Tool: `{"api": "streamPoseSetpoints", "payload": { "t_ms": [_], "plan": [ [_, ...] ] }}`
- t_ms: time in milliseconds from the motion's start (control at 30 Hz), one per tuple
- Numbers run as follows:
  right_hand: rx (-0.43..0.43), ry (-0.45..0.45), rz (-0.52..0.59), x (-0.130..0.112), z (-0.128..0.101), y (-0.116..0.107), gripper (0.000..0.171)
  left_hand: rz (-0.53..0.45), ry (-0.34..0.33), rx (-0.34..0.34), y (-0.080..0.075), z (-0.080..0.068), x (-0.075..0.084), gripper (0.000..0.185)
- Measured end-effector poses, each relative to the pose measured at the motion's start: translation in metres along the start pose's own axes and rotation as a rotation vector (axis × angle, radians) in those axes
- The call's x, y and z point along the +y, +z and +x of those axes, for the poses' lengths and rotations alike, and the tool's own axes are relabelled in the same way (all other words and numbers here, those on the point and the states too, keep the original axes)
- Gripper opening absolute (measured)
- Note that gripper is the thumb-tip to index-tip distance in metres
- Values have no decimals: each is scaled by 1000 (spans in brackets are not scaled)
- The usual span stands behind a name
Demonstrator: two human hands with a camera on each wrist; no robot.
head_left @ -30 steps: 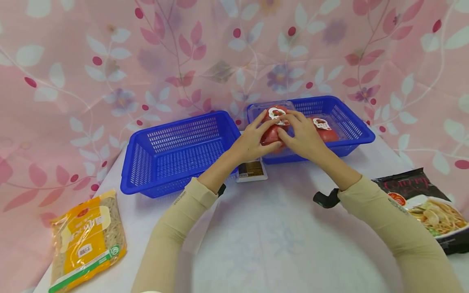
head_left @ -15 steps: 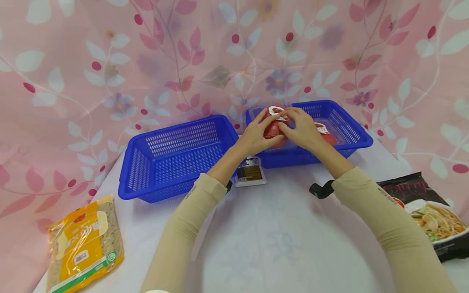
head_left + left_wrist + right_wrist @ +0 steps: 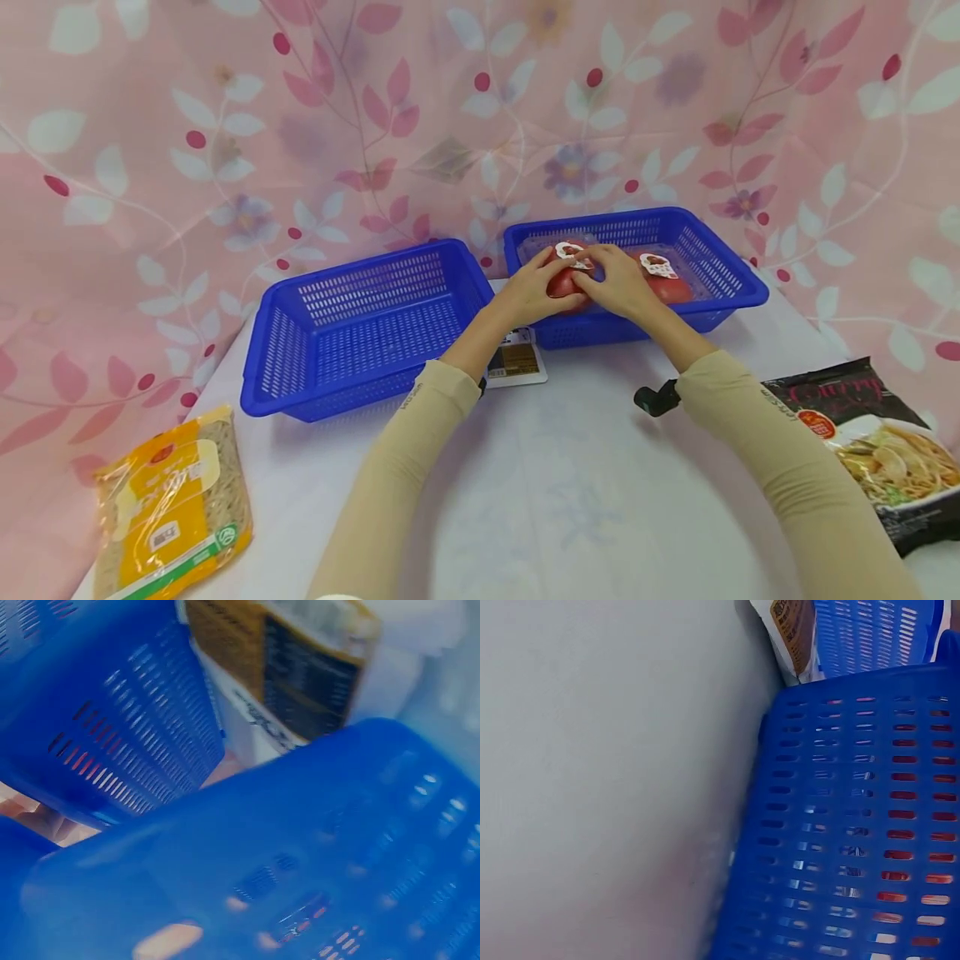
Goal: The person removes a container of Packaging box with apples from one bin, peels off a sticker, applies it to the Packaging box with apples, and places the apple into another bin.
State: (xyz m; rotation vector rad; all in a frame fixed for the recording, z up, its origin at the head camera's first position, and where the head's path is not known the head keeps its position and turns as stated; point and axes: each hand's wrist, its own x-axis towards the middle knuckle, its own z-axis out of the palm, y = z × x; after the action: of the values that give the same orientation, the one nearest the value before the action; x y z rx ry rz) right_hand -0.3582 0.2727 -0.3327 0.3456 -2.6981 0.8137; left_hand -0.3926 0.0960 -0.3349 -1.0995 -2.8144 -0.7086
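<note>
In the head view, my left hand [image 3: 531, 290] and right hand [image 3: 618, 285] hold a clear plastic pack of tomatoes [image 3: 564, 284] from both sides, fingers spread over its top near a white label. The pack sits low inside the left half of the right blue basket [image 3: 720, 308], partly covered by my hands. Beside it in the same basket lies a second tomato pack [image 3: 670, 289]. Neither wrist view gives a clear look at the grip; basket walls [image 3: 225, 847] fill much of the left one, and the right one shows red through the basket slots [image 3: 904, 817].
A second blue basket [image 3: 382, 333] stands left, with nothing visible in it. Between the baskets lies a flat white-edged packet [image 3: 517, 362]. A yellow noodle bag [image 3: 176, 504] is at the left, and a black curry noodle bag [image 3: 877, 442] at the right.
Both hands have lowered the tomato pack from the right basket's rim level down into it. The second pack beside it shows more fully than half a second ago.
</note>
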Motion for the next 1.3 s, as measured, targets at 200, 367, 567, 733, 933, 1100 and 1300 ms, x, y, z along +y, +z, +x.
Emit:
{"api": "streamPoseSetpoints", "payload": {
  "t_ms": [200,367,567,733,933,1100,1300],
  "plan": [
    [-31,45,17,6,-2,2,43,66,-16,-86,-1,5,6,71],
    [-35,68,27,10,-5,3,40,118,-37,-156,-1,8,10,73],
    [-25,80,28,18,-3,5,40,150,-56,-236,2,12,14,72],
    [-93,92,-3,20,0,7,43,168,-70,-299,3,16,16,72],
    [-145,77,-10,18,1,7,40,218,-81,-313,3,20,19,69],
    [-201,79,-27,17,2,9,41,299,-54,-322,6,21,20,62],
    [-197,75,-61,19,2,10,42,305,-34,-299,8,22,20,60]
  ]
}}
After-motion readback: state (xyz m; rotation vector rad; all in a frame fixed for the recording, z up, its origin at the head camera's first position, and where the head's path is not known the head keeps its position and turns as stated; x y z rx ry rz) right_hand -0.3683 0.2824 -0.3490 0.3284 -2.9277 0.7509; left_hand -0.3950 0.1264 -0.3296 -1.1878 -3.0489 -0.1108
